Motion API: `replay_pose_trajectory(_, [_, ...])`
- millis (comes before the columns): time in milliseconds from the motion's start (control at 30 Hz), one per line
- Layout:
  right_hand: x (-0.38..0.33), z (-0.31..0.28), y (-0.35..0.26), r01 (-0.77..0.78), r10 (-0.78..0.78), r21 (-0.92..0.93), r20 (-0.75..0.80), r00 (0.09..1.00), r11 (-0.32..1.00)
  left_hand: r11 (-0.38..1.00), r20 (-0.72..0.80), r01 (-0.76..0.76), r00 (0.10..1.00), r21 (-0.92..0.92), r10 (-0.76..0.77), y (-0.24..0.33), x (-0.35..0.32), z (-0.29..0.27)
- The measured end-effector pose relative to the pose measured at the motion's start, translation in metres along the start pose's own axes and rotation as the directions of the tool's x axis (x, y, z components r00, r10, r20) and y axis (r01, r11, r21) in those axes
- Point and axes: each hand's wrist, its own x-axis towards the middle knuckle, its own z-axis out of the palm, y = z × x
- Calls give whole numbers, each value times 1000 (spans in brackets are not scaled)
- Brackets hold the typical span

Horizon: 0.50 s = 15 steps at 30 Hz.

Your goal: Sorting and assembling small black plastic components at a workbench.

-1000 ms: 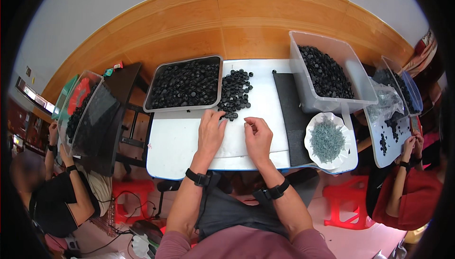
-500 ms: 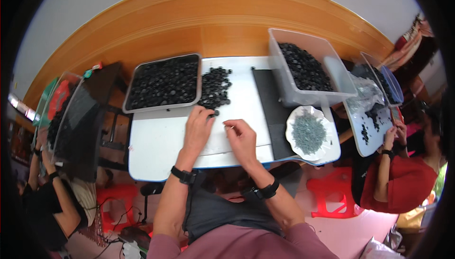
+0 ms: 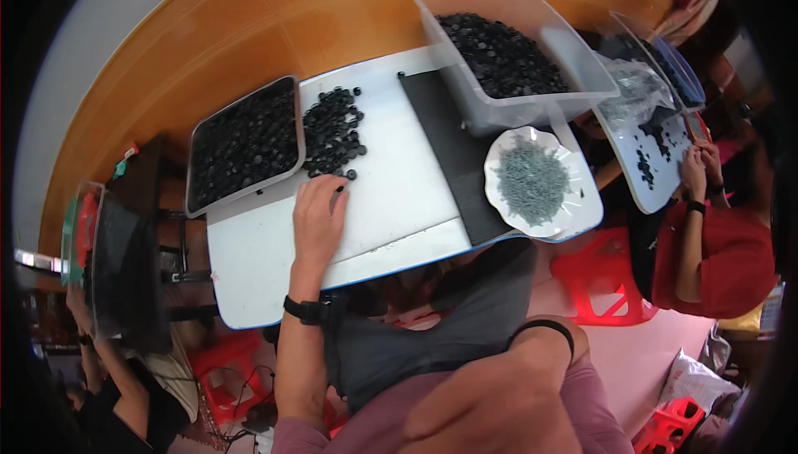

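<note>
Close to the camera, my right hand [image 3: 499, 396] is raised in front of my chest; it is blurred and its fingers cannot be made out. Over the white table [image 3: 399, 184], my left hand [image 3: 317, 220] rests at the near edge of a loose heap of small round black pieces [image 3: 334, 126]. A small black piece shows between its thumb and forefinger. Left of the heap stands a clear tray [image 3: 301, 126] filled with more such pieces. To the right, a white scalloped dish [image 3: 496, 196] holds many thin grey-green bits [image 3: 532, 181].
A black mat [image 3: 449, 151] lies beside the dish. Behind it, a large clear bin [image 3: 499, 109] contains black pieces. At right a person in red [image 3: 715, 263] works at another white board; another person [image 3: 125, 387] sits at left. Red stools [image 3: 598, 279] stand below.
My right hand has left the table and come up toward the camera. My left hand stays by the heap. The whole view has tilted and shifted.
</note>
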Motion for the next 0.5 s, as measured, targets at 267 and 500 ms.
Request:
replay_pose_trajectory(267, [-8, -64, 16, -206, 221, -444, -19, 975, 872, 1000, 19, 18, 1000, 2, -18, -3, -7, 1])
replay_pose_trajectory(500, [-62, -92, 130, -840, 769, -410, -382, 512, 355, 991, -39, 78, 996, -112, -83, -4, -10, 0])
